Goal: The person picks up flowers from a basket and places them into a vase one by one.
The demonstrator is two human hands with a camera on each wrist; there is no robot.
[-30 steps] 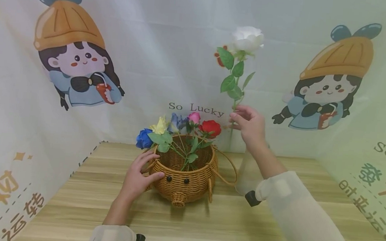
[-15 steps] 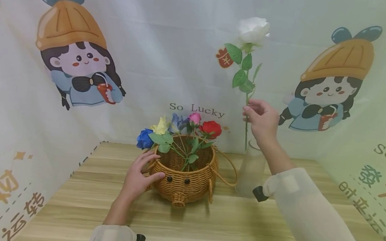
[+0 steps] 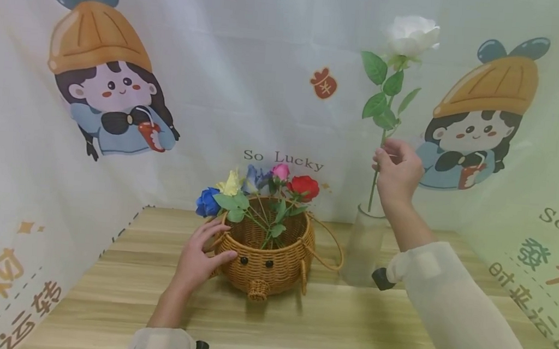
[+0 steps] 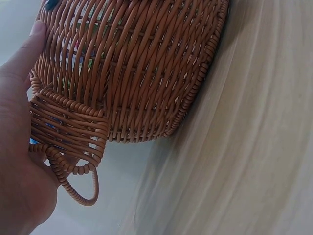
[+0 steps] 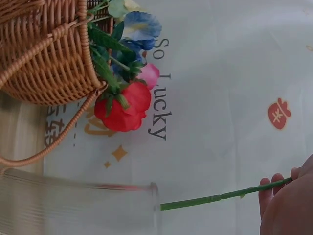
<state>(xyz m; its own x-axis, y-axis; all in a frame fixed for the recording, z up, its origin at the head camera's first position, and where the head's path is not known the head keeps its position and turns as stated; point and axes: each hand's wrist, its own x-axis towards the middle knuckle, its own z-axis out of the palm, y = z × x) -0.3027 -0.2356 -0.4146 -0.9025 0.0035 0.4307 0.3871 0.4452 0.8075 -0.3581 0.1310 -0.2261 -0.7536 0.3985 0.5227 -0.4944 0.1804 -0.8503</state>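
Observation:
My right hand (image 3: 398,170) pinches the green stem of a white rose (image 3: 412,36) and holds it upright. In the right wrist view the stem's lower end meets the mouth of a clear glass vase (image 5: 98,208); whether it is inside the rim I cannot tell. My left hand (image 3: 201,256) grips the left side of a pig-faced wicker basket (image 3: 267,266), thumb on the front and fingers at the rim. In the basket stand a blue rose (image 3: 207,201), a yellow flower (image 3: 230,183), a blue-violet flower (image 3: 255,179), a pink bud (image 3: 281,171) and a red rose (image 3: 304,187).
The wooden tabletop (image 3: 247,336) carries the basket and the vase. A looped wicker handle (image 3: 335,244) hangs between them, close to the vase. Printed cloth (image 3: 226,93) hangs behind the table and along both sides.
My right hand has carried the white rose to the right and slightly up, from beside the basket to above the vase. The left hand and basket stay put.

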